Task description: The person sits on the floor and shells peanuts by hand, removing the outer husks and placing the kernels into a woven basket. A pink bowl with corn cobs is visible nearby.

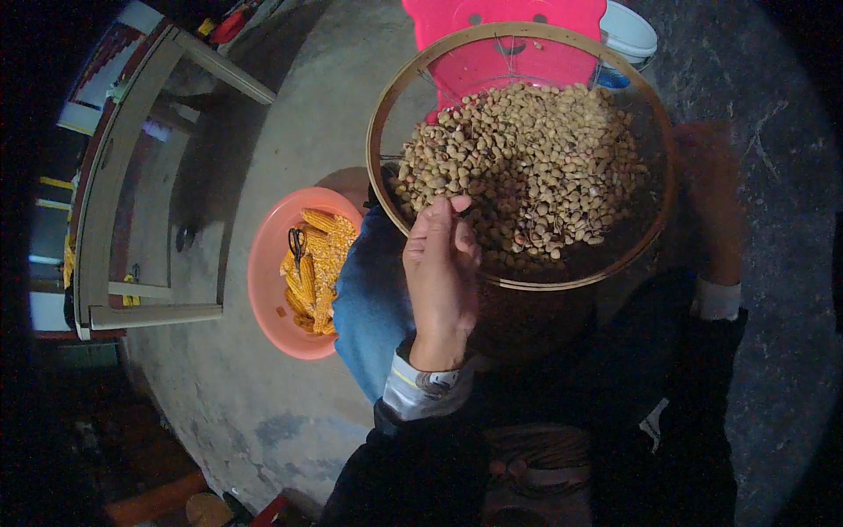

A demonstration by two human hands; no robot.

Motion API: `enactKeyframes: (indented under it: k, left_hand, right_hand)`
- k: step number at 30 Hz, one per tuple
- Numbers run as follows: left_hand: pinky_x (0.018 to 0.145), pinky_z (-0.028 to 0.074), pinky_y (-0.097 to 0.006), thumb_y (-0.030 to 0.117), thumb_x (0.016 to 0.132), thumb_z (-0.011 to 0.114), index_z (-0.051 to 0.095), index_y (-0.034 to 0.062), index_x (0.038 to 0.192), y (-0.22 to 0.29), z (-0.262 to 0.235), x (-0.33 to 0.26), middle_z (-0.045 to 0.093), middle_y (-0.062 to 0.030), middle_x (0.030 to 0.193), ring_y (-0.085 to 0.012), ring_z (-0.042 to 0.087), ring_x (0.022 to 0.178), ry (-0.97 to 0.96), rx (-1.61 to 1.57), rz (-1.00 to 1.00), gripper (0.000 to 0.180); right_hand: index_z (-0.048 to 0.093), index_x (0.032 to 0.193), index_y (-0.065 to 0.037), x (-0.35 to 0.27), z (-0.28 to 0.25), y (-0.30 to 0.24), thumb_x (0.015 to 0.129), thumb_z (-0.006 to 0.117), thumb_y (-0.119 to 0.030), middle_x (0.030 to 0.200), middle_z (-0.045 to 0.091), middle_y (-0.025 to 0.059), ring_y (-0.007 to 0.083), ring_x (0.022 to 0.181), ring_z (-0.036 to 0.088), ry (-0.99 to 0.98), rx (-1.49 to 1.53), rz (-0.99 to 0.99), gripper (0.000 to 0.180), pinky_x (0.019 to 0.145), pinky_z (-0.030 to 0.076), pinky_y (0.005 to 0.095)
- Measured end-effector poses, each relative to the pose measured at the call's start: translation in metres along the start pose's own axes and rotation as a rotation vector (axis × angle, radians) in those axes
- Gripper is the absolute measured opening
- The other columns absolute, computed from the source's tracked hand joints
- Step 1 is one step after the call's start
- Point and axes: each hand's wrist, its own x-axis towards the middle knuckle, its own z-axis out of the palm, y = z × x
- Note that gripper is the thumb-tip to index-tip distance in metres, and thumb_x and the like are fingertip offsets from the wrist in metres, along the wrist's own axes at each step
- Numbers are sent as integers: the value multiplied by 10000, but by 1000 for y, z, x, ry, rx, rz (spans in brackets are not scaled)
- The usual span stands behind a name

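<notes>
A round sieve (520, 284) with a pale wooden rim and wire mesh sits over my lap, holding a broad layer of shelled-looking tan nuts, perhaps peanuts (562, 149). At its near left edge, my left hand (441, 255) reaches over the rim, thumb and fingers pinched together by the nuts. Whatever lies in that pinch is too small to make out. Beside the right side of the rim is my right hand (709, 189), dark and smeared, with its fingers not clearly visible.
A pink plastic stool (509, 66) stands beyond the sieve, beside a white bucket (628, 35). Left of my knee, an orange basin (263, 290) contains corn cobs (305, 279), loose kernels and black-handled scissors (297, 244). A wooden frame (92, 211) stands farther left.
</notes>
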Motion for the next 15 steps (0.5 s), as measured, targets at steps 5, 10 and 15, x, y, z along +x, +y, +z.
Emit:
enactKeyframes:
  k: [5,10,15]
  left_hand:
    - [445,240,-186,264,965,490,610,48,954,1,3,-3,410,66,581,-25,316,484,-32,24,12,247]
    - [453,256,-188,261,966,488,612,52,948,1,3,-1,424,63,587,-28,325,489,5,17,1,244]
    - [468,276,-191,260,967,485,613,45,950,-1,3,-1,446,56,594,-33,343,499,-27,17,-1,251]
  right_hand:
    - [627,902,-41,-18,57,-47,733,617,-52,888,605,108,265,867,600,-1035,131,-292,170,761,482,347]
    - [636,879,-48,-44,82,-41,697,617,-41,852,582,119,291,832,590,-864,278,-379,183,724,480,367]
    - [631,823,-44,-41,78,-41,682,628,-47,821,567,116,306,789,581,-905,318,-339,141,676,471,386]
